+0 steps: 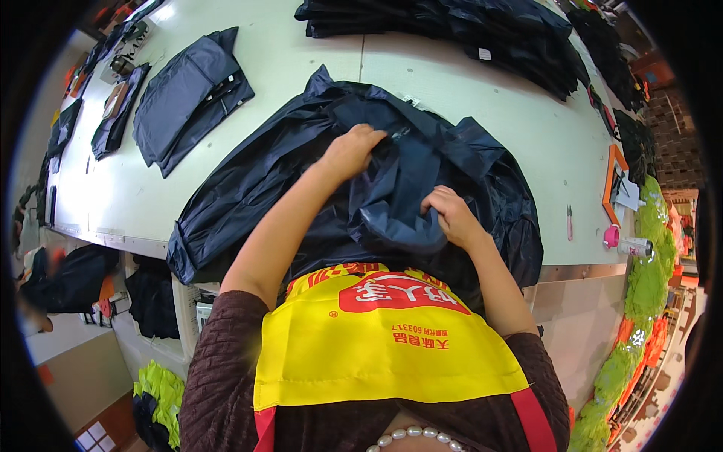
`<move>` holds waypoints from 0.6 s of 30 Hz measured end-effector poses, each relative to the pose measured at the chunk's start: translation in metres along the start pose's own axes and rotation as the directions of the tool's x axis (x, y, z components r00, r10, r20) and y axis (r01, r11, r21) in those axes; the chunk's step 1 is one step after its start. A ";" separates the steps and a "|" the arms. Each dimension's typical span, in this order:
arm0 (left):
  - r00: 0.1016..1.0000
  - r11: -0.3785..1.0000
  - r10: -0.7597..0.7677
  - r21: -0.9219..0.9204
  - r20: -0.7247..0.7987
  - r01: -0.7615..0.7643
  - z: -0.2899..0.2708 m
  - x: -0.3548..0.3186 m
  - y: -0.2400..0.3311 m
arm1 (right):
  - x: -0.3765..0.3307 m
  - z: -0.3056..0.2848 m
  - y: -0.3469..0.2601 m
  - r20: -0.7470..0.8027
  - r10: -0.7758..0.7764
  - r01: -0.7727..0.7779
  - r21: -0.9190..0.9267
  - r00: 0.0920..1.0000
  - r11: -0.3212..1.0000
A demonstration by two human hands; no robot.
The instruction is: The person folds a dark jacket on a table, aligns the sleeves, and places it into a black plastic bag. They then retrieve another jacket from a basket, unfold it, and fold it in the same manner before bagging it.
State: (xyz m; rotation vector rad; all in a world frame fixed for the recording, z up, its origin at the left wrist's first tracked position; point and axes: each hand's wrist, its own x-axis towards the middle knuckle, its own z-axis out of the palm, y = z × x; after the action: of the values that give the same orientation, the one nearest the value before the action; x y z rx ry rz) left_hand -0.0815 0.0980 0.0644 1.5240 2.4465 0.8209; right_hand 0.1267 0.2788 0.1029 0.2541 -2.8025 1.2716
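Note:
A dark navy garment point(256, 177) of thin, shiny cloth lies spread and crumpled at the near edge of the table, part of it against my apron. In its upper middle my left hand point(352, 153) has its fingers closed on a fold of the cloth. Lower and to the right, my right hand point(450, 215) pinches the edge of a loose, opened-out part, where a paler inner side shows. Between the two hands the cloth sags in a curve. My fingertips are partly hidden in the folds.
Folded dark garments point(192, 94) lie at the left of the white table point(294, 75). A long dark pile point(452, 26) stretches across the back. At the right are a small pair of snips point(570, 222), an orange-framed tray point(611, 181), a pink roll point(611, 236) and yellow-green cloth point(649, 264).

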 end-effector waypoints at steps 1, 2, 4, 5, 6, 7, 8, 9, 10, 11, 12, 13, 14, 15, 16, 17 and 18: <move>0.998 0.997 0.062 -0.045 -0.030 -0.064 -0.004 0.001 -0.011 | 0.004 -0.002 0.004 0.025 0.112 -0.115 0.149 0.993 0.982; 0.989 0.990 0.140 -0.028 -0.055 -0.141 -0.019 0.004 -0.009 | 0.007 -0.004 0.010 0.054 0.224 -0.230 0.292 0.973 0.928; 0.987 0.982 0.151 -0.106 -0.047 -0.156 -0.057 -0.002 -0.003 | 0.000 0.010 0.062 -0.068 0.433 -0.323 0.566 0.899 0.759; 0.990 0.984 0.128 -0.117 -0.057 -0.134 -0.072 -0.012 -0.004 | -0.003 0.007 0.085 -0.165 0.392 -0.339 0.278 0.905 0.899; 0.992 0.985 0.104 -0.128 -0.066 -0.112 -0.087 -0.022 -0.008 | -0.003 -0.002 0.106 -0.244 0.325 -0.344 -0.039 0.913 0.938; 0.993 0.992 0.118 -0.037 0.016 -0.117 -0.103 -0.033 -0.018 | 0.007 -0.020 0.116 -0.331 0.355 -0.434 -0.209 0.874 0.876; 0.988 0.991 0.117 0.049 0.100 -0.122 -0.115 -0.047 -0.028 | 0.018 -0.041 0.120 -0.414 0.369 -0.522 -0.361 0.832 0.773; 0.990 0.988 0.104 0.102 0.097 -0.114 -0.119 -0.061 -0.035 | 0.031 -0.064 0.126 -0.563 0.181 -0.424 -0.337 0.806 0.841; 0.991 0.982 0.100 0.153 0.093 -0.113 -0.117 -0.073 -0.044 | 0.041 -0.088 0.130 -0.695 -0.006 -0.318 -0.336 0.719 0.887; 0.993 0.973 0.089 0.208 0.072 -0.103 -0.108 -0.087 -0.058 | 0.051 -0.108 0.132 -0.668 0.045 -0.319 -0.294 0.743 0.901; 0.995 0.971 0.092 0.218 0.045 -0.099 -0.098 -0.094 -0.061 | 0.055 -0.122 0.129 -0.638 0.094 -0.326 -0.256 0.764 0.910; 0.996 0.968 0.093 0.231 0.015 -0.094 -0.090 -0.101 -0.062 | 0.053 -0.124 0.121 -0.564 0.100 -0.304 -0.280 0.820 0.911; 0.996 0.967 0.091 0.239 -0.015 -0.085 -0.085 -0.106 -0.059 | 0.049 -0.122 0.110 -0.552 0.059 -0.283 -0.330 0.832 0.900; 1.000 0.969 0.004 0.246 0.022 -0.009 -0.084 -0.109 -0.056 | 0.042 -0.115 0.096 -0.539 0.018 -0.262 -0.380 0.842 0.887; 1.000 0.974 -0.014 0.226 -0.020 0.019 -0.082 -0.112 -0.045 | 0.031 -0.104 0.082 -0.517 -0.019 -0.241 -0.432 0.856 0.869; 0.997 0.978 -0.035 0.205 -0.066 0.048 -0.081 -0.113 -0.031 | 0.017 -0.089 0.063 -0.660 -0.064 -0.286 -0.408 0.748 0.867; 0.991 0.979 -0.064 0.185 -0.118 0.086 -0.080 -0.114 -0.021 | 0.001 -0.072 0.043 -0.776 -0.115 -0.313 -0.380 0.620 0.870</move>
State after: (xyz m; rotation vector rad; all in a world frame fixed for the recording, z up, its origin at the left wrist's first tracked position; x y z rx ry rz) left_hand -0.0750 -0.0377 0.1029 1.4707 2.7153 0.6940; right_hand 0.1174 0.3609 0.1190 -0.4159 -2.2146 0.4234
